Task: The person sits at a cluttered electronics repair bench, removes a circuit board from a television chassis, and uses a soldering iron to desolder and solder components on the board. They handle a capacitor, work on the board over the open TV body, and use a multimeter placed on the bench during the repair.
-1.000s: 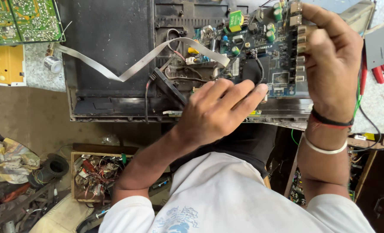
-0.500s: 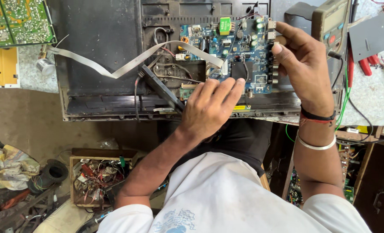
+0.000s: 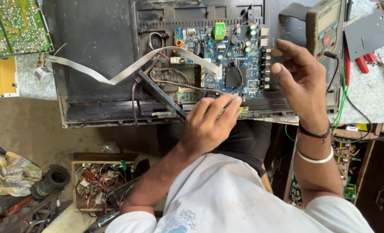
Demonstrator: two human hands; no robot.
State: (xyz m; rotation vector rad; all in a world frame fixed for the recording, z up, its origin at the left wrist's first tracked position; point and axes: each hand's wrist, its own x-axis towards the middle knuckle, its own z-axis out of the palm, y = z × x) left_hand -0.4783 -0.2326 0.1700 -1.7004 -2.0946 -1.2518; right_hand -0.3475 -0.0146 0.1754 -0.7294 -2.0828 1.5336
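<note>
White short-sleeved T-shirt (image 3: 226,198) with a blue printed graphic near the collar, dark trousers (image 3: 243,138) below it. Both forearms bare. Right wrist carries three bands: a black band (image 3: 315,131) nearest the hand, a thin red thread just under it, then a plain white bangle (image 3: 315,157) further up the arm. Left wrist bare, no rings seen.

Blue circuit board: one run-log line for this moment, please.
left hand: fingers on blue circuit board lower edge | right hand: at board's right-side connectors | multimeter: beside
</note>
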